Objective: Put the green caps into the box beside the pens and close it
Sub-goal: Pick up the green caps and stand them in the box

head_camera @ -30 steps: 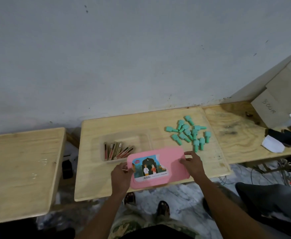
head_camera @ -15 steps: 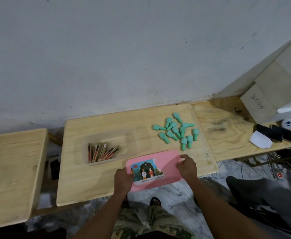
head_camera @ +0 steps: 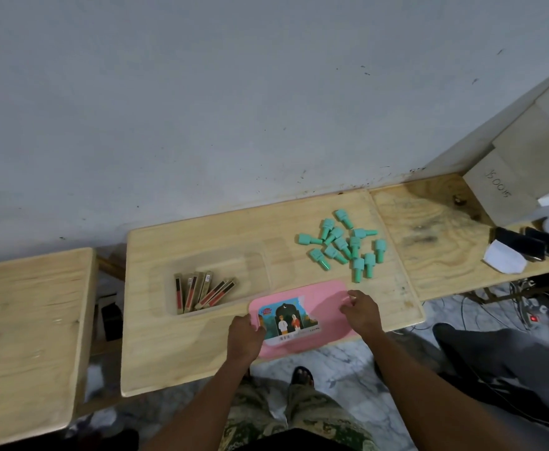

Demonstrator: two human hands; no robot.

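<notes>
Several green caps [head_camera: 343,244] lie in a loose heap at the back right of the wooden table [head_camera: 201,359]. A clear plastic box [head_camera: 260,271] sits left of them, open, with several pens [head_camera: 201,291] in its left half. A pink lid [head_camera: 328,307] with a picture sticker lies flat at the table's front edge and hangs over it a little. My left hand [head_camera: 245,340] grips the lid's left edge, thumb on top. My right hand [head_camera: 361,315] holds the lid's right side, fingers spread over it.
A second wooden table [head_camera: 29,320] stands to the left across a gap. On the right board [head_camera: 429,242] lie a white paper [head_camera: 505,260], black devices [head_camera: 533,244] and stacked wooden boards [head_camera: 507,187]. A person's dark trouser leg [head_camera: 494,362] is at the lower right, with cables on the floor.
Both hands have drawn the pink lid away from the box toward the table's front edge, where it now overhangs. The caps and pens have not moved.
</notes>
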